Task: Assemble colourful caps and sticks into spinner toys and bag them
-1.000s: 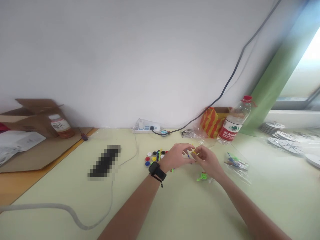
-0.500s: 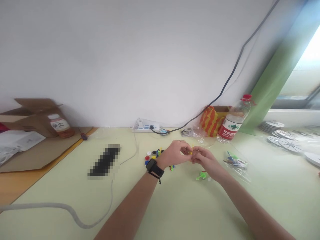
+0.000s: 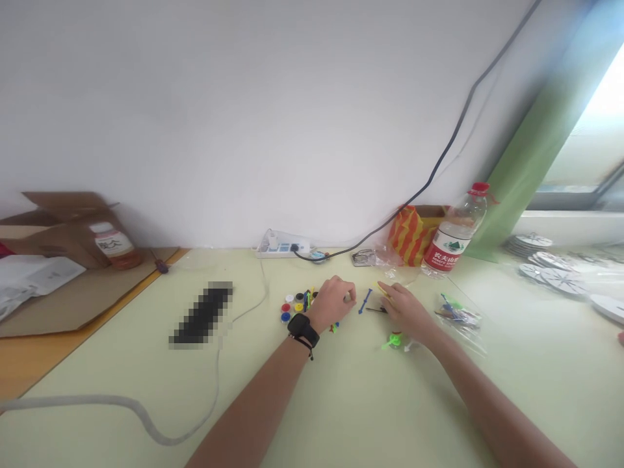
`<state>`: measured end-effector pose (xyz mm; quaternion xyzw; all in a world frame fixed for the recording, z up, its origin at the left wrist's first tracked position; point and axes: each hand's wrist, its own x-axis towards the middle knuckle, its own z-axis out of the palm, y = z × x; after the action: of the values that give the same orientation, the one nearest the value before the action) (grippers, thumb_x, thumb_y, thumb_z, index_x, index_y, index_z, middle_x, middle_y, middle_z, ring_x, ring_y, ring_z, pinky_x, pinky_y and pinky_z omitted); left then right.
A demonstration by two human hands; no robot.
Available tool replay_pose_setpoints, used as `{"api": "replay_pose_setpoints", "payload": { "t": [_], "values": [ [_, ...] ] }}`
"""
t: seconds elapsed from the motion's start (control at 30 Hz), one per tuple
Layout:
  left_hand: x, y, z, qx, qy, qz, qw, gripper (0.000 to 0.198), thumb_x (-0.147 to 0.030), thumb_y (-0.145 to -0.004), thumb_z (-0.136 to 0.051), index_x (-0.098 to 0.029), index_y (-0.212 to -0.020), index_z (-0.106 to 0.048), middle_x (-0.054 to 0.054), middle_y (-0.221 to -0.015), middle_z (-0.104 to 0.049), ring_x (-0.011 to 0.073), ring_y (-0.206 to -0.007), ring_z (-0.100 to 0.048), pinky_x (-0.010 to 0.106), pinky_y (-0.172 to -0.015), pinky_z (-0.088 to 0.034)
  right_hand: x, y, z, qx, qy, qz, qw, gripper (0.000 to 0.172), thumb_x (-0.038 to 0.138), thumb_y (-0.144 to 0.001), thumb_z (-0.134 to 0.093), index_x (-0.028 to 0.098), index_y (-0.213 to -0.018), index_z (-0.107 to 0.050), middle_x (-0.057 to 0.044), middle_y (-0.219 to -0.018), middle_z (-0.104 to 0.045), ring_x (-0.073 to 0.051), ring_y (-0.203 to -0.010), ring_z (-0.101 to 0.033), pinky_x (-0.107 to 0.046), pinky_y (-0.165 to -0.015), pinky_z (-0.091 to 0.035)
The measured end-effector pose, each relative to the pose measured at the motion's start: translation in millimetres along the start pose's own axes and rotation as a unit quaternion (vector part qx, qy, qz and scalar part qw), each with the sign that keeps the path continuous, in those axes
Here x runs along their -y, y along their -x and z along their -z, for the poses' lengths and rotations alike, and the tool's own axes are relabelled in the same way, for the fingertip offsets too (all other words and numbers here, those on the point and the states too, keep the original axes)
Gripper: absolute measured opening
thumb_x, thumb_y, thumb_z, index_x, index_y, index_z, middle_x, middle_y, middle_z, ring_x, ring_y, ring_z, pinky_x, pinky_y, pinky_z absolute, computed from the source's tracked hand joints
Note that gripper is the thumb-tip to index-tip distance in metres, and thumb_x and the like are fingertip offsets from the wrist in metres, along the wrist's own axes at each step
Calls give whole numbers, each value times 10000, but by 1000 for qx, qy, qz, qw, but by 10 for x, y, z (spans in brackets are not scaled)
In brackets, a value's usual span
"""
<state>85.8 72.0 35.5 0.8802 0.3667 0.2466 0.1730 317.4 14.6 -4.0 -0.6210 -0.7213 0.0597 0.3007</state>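
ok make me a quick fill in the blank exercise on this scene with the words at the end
The plastic arrow in full view between the left hand and the right hand is ____.
The small plastic piece at the right index fingertip is ____.
The black smartwatch is on the ____ wrist.
The large water bottle has a ____ cap.

Missing words: blue; yellow; left; red

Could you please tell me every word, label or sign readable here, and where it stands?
"农夫山", on the red-capped bottle; smaller lettering beneath is too blurred.
Small bottle: large dark characters, too blurred to read.
White discs and power strip: any lettering is too small.
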Motion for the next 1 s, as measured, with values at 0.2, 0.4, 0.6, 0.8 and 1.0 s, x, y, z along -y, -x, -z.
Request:
{"api": "replay_pose_setpoints", "payload": {
  "t": [0.2,0.4,0.6,0.8,1.0],
  "values": [
    [127,21,-80,24,-5,4,1000,72,-225,-849,-670,-229,-882,-734,80,-982,-734,292,-1175,-590,441,-1025,-446,44,43,114,73,43,29,996,219,372,-912,-552,250,-1035,-686,-78,-1029,-687,-252,-958,-649,-362,-819,-490],
    [119,43,-38,53,17,-7,998,278,-245,-842,-678,-269,-1113,-735,59,-1246,-711,280,-1389,-471,450,-1123,-414,61,20,162,79,-71,-14,994,237,373,-926,-507,246,-1104,-598,-48,-891,-686,-214,-760,-624,-368,-732,-506],
    [-31,27,89,-9,70,-22,997,403,-253,-860,-687,-262,-1263,-669,58,-1396,-632,271,-1383,-475,449,-1164,-380,299,21,139,8,-353,-76,932,450,632,-921,-534,243,-1145,-553,-65,-974,-659,-208,-813,-652,-394,-784,-570],
    [-363,-12,166,5,204,-76,976,318,-326,-905,-641,-232,-1206,-688,47,-1162,-742,196,-1022,-681,304,-922,-530,563,50,129,31,-515,-120,848,486,612,-838,-676,258,-1167,-634,-59,-1031,-661,-199,-861,-643,-383,-832,-551],
    [-416,8,243,51,186,-58,980,158,-261,-887,-598,-187,-877,-738,25,-826,-757,165,-753,-680,248,-689,-518,583,85,133,120,-521,-154,831,293,440,-822,-677,217,-1011,-661,-43,-869,-660,-182,-790,-596,-318,-725,-503]
  ]
}}
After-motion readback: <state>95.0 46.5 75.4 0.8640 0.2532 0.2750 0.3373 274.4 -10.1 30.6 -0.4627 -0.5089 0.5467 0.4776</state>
